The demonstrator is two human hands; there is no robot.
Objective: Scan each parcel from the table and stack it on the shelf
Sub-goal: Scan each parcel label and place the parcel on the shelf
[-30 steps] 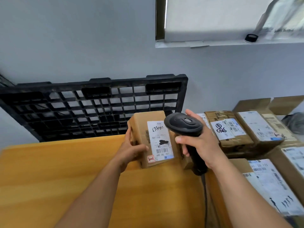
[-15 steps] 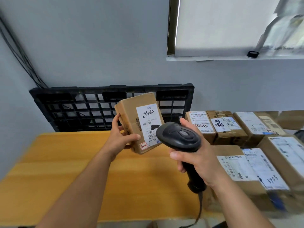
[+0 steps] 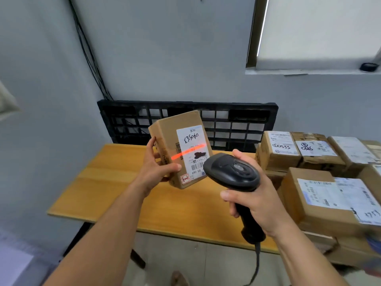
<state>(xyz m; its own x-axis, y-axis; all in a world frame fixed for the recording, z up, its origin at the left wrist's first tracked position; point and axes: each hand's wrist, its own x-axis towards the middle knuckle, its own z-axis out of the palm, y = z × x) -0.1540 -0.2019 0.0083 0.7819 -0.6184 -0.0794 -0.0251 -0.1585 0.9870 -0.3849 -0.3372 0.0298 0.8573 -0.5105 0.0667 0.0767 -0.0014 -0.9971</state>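
A small brown cardboard parcel with a white shipping label is held upright in the air above the yellow wooden table, tilted slightly, its label facing the camera. The person's left hand grips its lower left edge, thumb across the front face and fingers wrapped behind, so most of the box stands above and to the right of the grip. A red scan line crosses the label. Just right of the parcel, the right hand is closed around the handle of a black handheld barcode scanner, its head aimed at the label. A black plastic pallet leans against the grey wall behind. More labelled cardboard boxes are piled to the right.
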